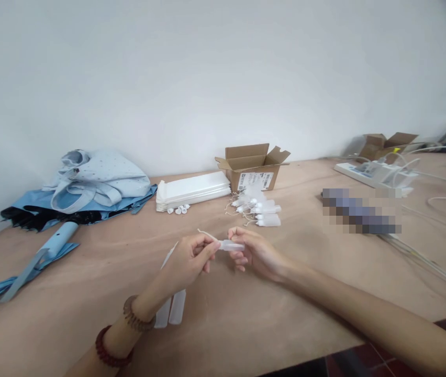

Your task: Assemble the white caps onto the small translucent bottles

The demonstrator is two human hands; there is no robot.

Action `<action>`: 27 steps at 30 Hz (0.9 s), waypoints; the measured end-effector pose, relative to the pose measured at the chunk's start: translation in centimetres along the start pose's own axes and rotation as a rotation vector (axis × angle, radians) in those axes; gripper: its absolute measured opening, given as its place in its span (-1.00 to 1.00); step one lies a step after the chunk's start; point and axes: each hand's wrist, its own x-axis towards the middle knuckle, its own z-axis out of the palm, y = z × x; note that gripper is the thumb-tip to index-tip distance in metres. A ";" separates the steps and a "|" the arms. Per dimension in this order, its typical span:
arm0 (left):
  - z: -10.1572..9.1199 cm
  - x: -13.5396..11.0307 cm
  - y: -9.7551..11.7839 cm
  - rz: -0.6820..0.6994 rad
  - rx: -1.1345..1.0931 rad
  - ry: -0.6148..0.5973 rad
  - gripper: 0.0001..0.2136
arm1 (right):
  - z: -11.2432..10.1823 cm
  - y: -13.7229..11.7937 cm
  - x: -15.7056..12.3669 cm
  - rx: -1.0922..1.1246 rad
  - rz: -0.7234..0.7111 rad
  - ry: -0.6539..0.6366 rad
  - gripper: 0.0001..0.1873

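Note:
A small translucent plastic bottle (231, 245) lies sideways between my two hands above the table. My left hand (195, 256) pinches its cap end, and a thin white string (206, 233) sticks up there. My right hand (256, 251) holds the body by its other end, thumb on top. Beneath my left wrist lie two translucent flat-sided pieces, perhaps bottles (177, 307), their upper parts hidden by my arm. Farther back, a pile of similar bottles with strings (268, 220) rests before a cardboard box. A few small white caps (178, 210) sit left of the pile.
Behind the caps is a stack of white flat packets (191, 189) beside the open cardboard box (250, 162). To the left lie a pale blue bag (97, 178) and a folded blue umbrella (56, 241). A power strip (376, 175), cables and a blurred-out object (358, 211) occupy the right.

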 end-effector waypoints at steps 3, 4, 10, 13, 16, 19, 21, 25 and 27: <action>0.2 -0.2 0.2 0.035 -0.004 0.023 -0.77 | 0.0 0.0 0.0 -0.001 0.006 0.008 -0.86; 0.2 -0.2 0.3 0.039 -0.002 0.027 -0.77 | 0.0 0.0 0.1 -0.006 0.008 0.014 -0.85; -0.1 -0.1 0.8 -0.032 0.002 0.026 -0.73 | 0.5 0.0 0.1 -0.163 -0.056 0.071 -0.75; -0.2 0.1 0.8 -0.088 -0.058 0.042 -0.65 | 0.3 0.1 -0.1 -0.605 -0.259 0.186 -0.75; -0.3 0.3 0.4 -0.143 -0.098 0.051 -0.60 | -0.1 0.4 -0.3 -1.105 -0.501 0.247 -0.80; -0.3 0.4 0.0 -0.171 -0.106 0.019 -0.59 | -0.4 0.8 -0.4 -1.301 -0.613 0.236 -0.78; -0.4 0.3 0.0 -0.162 -0.087 0.003 -0.58 | -0.3 0.9 -0.3 -1.324 -0.647 0.240 -0.77; -0.5 -0.1 0.4 -0.084 -0.066 -0.012 -0.67 | 0.1 0.7 -0.4 -1.287 -0.650 0.271 -0.77; -0.5 -0.2 0.7 -0.050 -0.073 -0.002 -0.71 | 0.2 0.6 -0.4 -1.243 -0.640 0.280 -0.78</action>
